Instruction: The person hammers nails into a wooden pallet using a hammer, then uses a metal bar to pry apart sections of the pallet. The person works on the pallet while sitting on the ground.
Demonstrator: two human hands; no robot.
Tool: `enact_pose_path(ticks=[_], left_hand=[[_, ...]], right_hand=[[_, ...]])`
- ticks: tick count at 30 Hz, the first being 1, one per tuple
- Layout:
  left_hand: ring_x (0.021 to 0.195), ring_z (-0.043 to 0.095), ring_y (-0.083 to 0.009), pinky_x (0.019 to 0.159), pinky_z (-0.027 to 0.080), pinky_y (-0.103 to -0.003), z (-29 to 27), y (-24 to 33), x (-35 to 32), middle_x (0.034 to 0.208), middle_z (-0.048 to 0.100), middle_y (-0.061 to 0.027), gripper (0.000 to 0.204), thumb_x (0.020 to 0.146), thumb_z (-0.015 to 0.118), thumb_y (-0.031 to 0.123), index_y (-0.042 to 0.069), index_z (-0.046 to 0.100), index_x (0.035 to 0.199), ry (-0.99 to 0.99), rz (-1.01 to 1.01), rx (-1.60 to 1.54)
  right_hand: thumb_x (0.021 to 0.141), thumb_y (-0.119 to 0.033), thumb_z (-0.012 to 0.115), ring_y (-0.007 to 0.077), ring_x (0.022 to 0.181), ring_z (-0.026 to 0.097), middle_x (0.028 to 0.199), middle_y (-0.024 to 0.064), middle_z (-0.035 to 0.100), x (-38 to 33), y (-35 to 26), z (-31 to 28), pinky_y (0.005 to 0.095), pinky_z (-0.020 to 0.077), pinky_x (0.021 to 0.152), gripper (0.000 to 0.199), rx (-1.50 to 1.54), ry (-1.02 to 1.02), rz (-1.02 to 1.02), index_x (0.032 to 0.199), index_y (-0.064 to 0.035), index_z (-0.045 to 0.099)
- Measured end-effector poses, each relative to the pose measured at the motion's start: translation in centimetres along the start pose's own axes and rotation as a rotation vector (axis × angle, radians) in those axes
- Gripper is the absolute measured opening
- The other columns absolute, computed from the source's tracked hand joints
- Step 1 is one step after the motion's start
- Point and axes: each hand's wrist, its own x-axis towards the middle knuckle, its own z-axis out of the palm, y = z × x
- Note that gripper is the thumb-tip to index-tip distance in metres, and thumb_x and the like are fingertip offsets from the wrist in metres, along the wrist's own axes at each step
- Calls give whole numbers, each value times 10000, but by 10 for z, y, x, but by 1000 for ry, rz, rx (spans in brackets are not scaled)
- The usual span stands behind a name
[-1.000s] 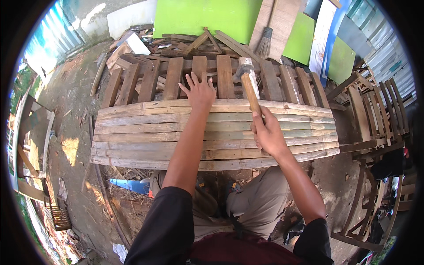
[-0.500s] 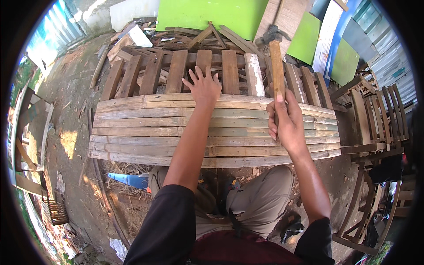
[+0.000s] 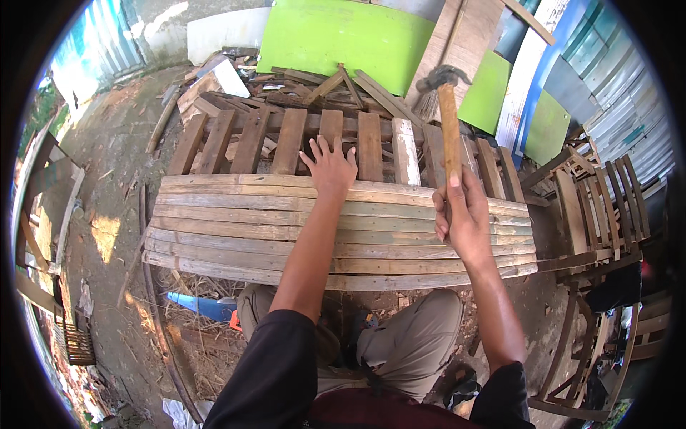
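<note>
The right hand (image 3: 463, 218) is closed around the wooden handle of a hammer (image 3: 449, 132), its thumb lying along the grip. The hammer is over the right part of the desk (image 3: 400, 250), its dark head on the far side, in line of sight with the bristles of a broom (image 3: 428, 111).

The left hand (image 3: 330, 170) is spread wide and grips nothing; it is palm down over the far edge of the bamboo strips (image 3: 221, 217), its fingers reaching over a brown wooden slat (image 3: 331, 123). How firmly it presses I cannot tell. To its right, 1 slat of the far row is painted white (image 3: 406, 154).

Beyond that row are a pile of scrap wood (image 3: 282, 96) and a bright green panel (image 3: 343, 39). Wooden frames (image 3: 607, 207) stand on the right. On the near left, a blue object (image 3: 204, 306) lies on the ground, beside the person's bent knees.
</note>
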Motion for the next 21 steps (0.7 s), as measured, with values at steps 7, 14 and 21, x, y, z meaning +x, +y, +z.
enact_pose_path(ticks=[7,14,21], left_hand=[[1501,273,-410,1201,145,-658,-9,13,0,1583,370,-232,581,1020,461,467,111,493,1478,-31,12,-42],[1506,273,-393,1200,182,-638,-7,6,-1,1596,352,-225,590,1028,445,474,116,474,1496,-49,0,-26],[1517,256,-373,1206,195,-614,-14,4,3,1613,330,-214,591,1037,425,481,125,466,1506,-83,-23,-11]], right_hand=[[1108,-333,426,42,541,450,697,-22,463,-22,108,3,210,377,476,348,-187,-78,7,1241,-20,502],[1119,-309,398,48,468,391,752,4,465,-16,51,3,222,354,406,371,-4,79,43,1339,-15,456],[1112,-321,419,45,518,418,711,-16,457,-12,59,12,223,375,442,345,93,69,-207,1227,-9,508]])
